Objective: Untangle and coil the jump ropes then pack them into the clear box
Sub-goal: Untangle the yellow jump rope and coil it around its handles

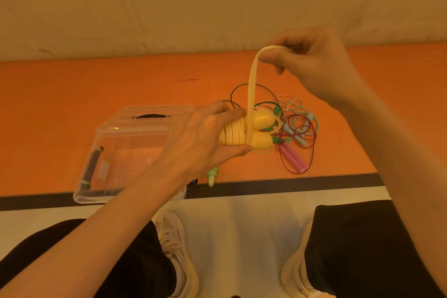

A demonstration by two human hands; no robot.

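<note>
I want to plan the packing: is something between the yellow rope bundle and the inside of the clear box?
Yes. The clear box has its lid on, so the yellow rope bundle in the left hand cannot go in until it is opened.

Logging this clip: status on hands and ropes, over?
Left hand grips yellow rope, coiled round its handles. Right hand pinches its loose end, raised. Box closed. Rope tangle waiting.

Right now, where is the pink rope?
In the head view, the pink rope lies on the orange table, right of the yellow rope, beside the tangled pile.
</note>
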